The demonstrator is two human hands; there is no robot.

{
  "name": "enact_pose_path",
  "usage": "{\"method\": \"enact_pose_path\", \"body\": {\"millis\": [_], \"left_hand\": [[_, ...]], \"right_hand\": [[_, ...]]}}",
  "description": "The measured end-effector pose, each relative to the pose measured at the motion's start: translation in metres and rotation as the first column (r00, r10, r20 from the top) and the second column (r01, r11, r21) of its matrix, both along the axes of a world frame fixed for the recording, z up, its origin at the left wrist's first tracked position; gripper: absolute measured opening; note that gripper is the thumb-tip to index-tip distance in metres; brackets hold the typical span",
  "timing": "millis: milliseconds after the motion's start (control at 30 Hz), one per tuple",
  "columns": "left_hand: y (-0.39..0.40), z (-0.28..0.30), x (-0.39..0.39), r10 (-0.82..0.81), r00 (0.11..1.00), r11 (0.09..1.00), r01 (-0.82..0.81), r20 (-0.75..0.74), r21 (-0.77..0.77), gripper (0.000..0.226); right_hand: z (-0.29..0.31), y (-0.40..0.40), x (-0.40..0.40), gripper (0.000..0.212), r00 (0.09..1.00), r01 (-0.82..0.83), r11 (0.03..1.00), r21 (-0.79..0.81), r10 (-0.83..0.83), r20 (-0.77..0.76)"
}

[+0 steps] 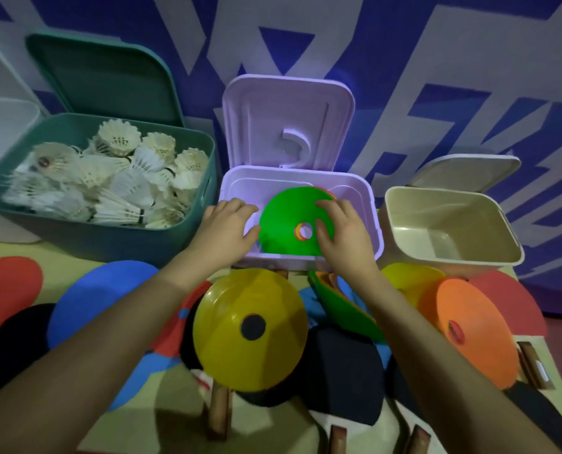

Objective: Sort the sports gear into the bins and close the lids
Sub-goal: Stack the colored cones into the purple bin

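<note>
So that it fits, the green cone (286, 221) is being pressed flat into the purple bin (369, 204). It is being pushed by the spread right hand (341, 231) and left hand (227, 227).

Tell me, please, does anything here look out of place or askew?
One thing. The green cone in the lilac bin sits tilted, its near edge up at the front rim, with both hands, left hand and right hand, on it. The lids stand open.
</note>
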State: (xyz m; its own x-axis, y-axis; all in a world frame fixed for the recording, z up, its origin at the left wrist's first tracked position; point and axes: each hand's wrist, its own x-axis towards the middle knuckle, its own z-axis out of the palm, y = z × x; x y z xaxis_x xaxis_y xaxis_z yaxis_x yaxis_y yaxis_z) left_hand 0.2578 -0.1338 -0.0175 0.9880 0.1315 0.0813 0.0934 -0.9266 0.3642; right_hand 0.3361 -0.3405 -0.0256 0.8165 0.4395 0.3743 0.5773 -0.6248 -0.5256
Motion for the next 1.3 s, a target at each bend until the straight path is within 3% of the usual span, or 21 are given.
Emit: {"method": "enact_pose_path", "body": {"millis": [100, 167, 267, 400, 500, 600, 800, 933, 1067, 1300], "left_hand": [[0.008, 0.009, -0.038, -0.042, 0.998, 0.999, 0.042, 0.048, -0.002, 0.055], [0.012, 0.003, -0.059, -0.051, 0.998, 0.998, 0.052, 0.048, -0.019, 0.059], [0.014, -0.017, -0.087, -0.060, 0.998, 0.997, 0.060, 0.004, -0.047, 0.056], [0.017, -0.045, -0.111, -0.032, 0.990, 0.999, 0.031, -0.135, -0.012, 0.043], [0.014, -0.060, -0.117, 0.007, 0.955, 1.000, -0.004, -0.297, 0.011, 0.061], [0.010, -0.067, -0.120, -0.034, 0.933, 0.998, 0.009, -0.358, -0.069, 0.066], [0.011, -0.072, -0.124, -0.028, 0.942, 0.982, -0.036, -0.333, -0.184, 0.066], [0.014, -0.060, -0.126, 0.046, 0.970, 0.961, -0.108, -0.238, -0.255, 0.065], [0.040, -0.036, -0.138, 0.213, 0.973, 0.950, -0.229, -0.093, -0.215, 0.055], [0.118, -0.033, -0.171, 0.317, 0.946, 0.946, -0.321, -0.068, -0.052, 0.048]], "right_hand": [[0.005, 0.010, -0.042, 0.028, 1.000, -0.026, 0.998, 0.061, 0.025, 0.018], [-0.002, 0.016, -0.067, 0.033, 1.000, -0.013, 1.000, 0.020, 0.013, -0.013], [-0.023, 0.024, -0.099, 0.044, 0.995, 0.035, 0.988, -0.153, -0.048, -0.083], [-0.048, 0.032, -0.128, 0.058, 0.907, 0.163, 0.871, -0.463, -0.317, -0.277], [-0.060, 0.035, -0.141, 0.059, 0.857, 0.199, 0.809, -0.553, -0.418, -0.302], [-0.062, 0.032, -0.149, 0.052, 0.842, 0.271, 0.838, -0.474, -0.445, -0.305], [-0.064, 0.017, -0.160, 0.048, 0.828, 0.309, 0.889, -0.337, -0.426, -0.364], [-0.057, 0.022, -0.162, 0.047, 0.914, 0.231, 0.966, -0.120, -0.258, -0.313], [-0.049, 0.051, -0.162, 0.045, 0.925, 0.178, 0.983, 0.051, -0.150, -0.350], [-0.050, 0.127, -0.177, 0.020, 0.890, 0.106, 0.991, 0.083, -0.058, -0.452]]}}
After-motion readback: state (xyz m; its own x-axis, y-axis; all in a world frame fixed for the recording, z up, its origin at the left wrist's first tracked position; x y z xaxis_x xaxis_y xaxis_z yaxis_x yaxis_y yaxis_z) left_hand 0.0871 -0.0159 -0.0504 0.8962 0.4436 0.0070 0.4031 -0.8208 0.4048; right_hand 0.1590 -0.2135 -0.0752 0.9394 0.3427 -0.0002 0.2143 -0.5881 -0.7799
